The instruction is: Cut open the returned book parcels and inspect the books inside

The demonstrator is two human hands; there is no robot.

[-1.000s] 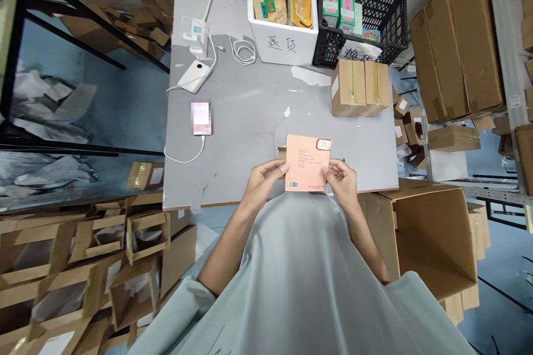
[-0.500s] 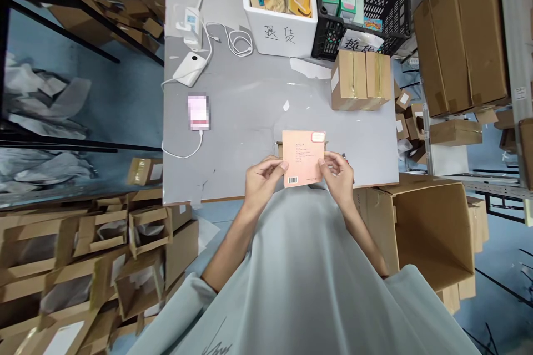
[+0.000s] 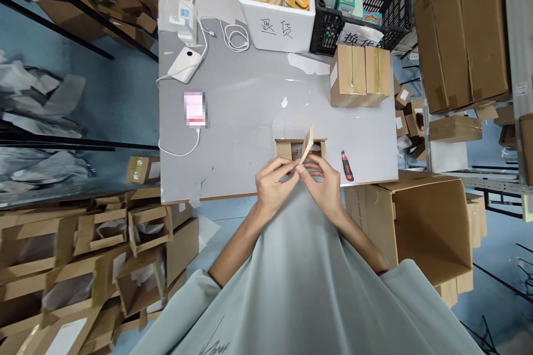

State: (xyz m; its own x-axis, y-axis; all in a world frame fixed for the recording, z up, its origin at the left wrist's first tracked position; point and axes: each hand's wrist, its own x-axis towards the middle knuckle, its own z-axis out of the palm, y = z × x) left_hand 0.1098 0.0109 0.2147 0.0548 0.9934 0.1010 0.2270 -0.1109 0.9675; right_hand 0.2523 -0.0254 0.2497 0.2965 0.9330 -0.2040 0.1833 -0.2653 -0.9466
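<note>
A thin, square pink card is turned nearly edge-on at the front of the table, so its printed face is hidden. My left hand pinches its lower edge from the left. From the right, my right hand closes its fingers on the same edge. Just behind the hands sits a small cardboard box with its top open; something clear or greyish shows inside, partly covered by the card. A red and black box cutter lies on the table to the right of my right hand.
On the grey table are two taped cartons, a white bin, a black crate and a phone on a cable. A large open carton stands at lower right; several opened boxes pile up at lower left.
The card has turned from face-on to nearly edge-on, and both hands have come closer together on its lower edge. The open box and the box cutter show more fully now.
</note>
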